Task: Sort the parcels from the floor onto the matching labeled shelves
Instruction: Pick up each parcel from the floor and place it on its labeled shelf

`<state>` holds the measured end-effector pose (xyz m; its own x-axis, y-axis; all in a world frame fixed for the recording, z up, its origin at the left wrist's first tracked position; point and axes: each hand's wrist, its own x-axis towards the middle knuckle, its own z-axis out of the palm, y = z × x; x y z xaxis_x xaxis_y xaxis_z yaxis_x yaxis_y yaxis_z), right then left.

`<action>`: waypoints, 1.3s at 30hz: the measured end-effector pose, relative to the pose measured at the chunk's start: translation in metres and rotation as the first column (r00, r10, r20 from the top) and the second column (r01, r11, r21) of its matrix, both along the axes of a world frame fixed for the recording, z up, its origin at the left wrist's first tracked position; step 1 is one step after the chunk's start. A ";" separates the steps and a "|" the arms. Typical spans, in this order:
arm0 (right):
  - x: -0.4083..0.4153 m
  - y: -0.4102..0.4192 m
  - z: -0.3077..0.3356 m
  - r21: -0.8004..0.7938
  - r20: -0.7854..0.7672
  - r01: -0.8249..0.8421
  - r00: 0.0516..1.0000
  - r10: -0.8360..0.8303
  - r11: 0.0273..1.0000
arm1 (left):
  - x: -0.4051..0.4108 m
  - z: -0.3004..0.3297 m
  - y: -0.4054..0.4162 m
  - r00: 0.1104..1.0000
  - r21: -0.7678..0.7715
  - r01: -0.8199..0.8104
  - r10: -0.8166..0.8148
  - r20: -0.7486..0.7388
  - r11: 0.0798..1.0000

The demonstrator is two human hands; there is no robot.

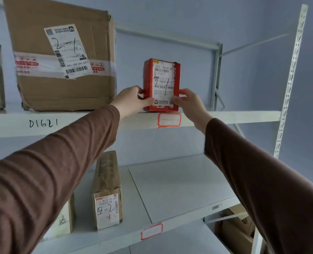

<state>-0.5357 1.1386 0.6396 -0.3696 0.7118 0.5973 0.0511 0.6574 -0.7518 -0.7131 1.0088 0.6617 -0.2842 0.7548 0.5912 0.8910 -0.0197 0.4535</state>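
Note:
A small red parcel [161, 77] stands upright on the upper shelf [225, 117], its white label hand-marked "2-1". My left hand [131, 100] grips its lower left side and my right hand [190, 103] grips its lower right side. Just below the parcel, a red-bordered sticker label [169, 120] is stuck on the shelf's front edge. To the left on the same shelf sits a large brown carton [64, 57], also marked "2-1".
The lower shelf [179, 180] carries a long brown parcel [107, 191] marked "2-2" and a pale parcel [64, 220] partly behind my left sleeve. A red-bordered sticker [151, 231] marks that shelf's edge. A perforated white upright [291, 74] stands at right. Cardboard boxes [234, 228] lie below.

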 end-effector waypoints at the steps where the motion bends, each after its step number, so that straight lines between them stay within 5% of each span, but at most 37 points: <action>1: -0.002 0.006 0.000 0.004 0.010 -0.005 1.000 0.005 1.000 | -0.001 0.002 0.003 1.000 -0.012 -0.021 0.021 -0.013 1.000; 18: -0.015 0.033 0.005 0.050 0.008 -0.088 0.996 0.088 0.995 | -0.006 0.007 0.025 0.999 -0.010 -0.023 0.023 0.039 1.000; 39: -0.059 0.082 0.034 -0.045 0.300 -0.018 0.953 0.031 0.999 | -0.034 0.016 0.078 0.994 -0.090 -0.102 0.106 0.041 0.991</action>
<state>-0.5949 1.2210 0.6737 -0.5453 0.7219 0.4259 0.2630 0.6298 -0.7309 -0.7474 1.0866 0.6777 -0.3887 0.7680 0.5091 0.8647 0.1133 0.4894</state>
